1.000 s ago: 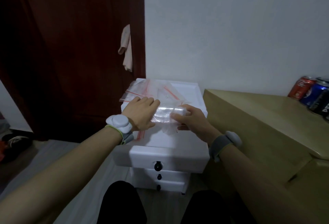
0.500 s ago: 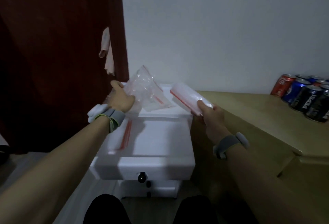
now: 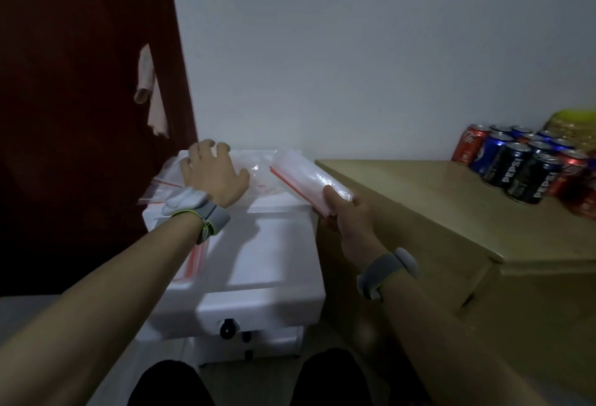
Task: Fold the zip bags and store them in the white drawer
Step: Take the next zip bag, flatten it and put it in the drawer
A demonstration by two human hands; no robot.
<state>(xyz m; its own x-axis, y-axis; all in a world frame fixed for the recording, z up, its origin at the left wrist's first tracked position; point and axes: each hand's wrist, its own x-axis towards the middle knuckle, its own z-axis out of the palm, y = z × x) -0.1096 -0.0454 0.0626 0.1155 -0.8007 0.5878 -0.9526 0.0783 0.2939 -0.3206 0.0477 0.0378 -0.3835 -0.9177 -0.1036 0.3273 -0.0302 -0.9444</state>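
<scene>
My right hand grips a folded clear zip bag with a red seal strip, holding it above the right rear corner of the white drawer unit. My left hand lies flat, fingers spread, on a pile of loose zip bags at the back of the unit's top. The top white drawer is pulled out toward me. A folded bag with red strips lies inside it along the left side, partly hidden by my left forearm.
A tan wooden cabinet stands against the drawer unit's right side, with several soda cans and a yellow packet at its back. A dark red door with a hanging cloth is on the left. My knees show at the bottom.
My left hand has lowered the loose bags it held up onto the unit's top and now lies flat on them. My right hand still holds the folded bag, a little lower.
</scene>
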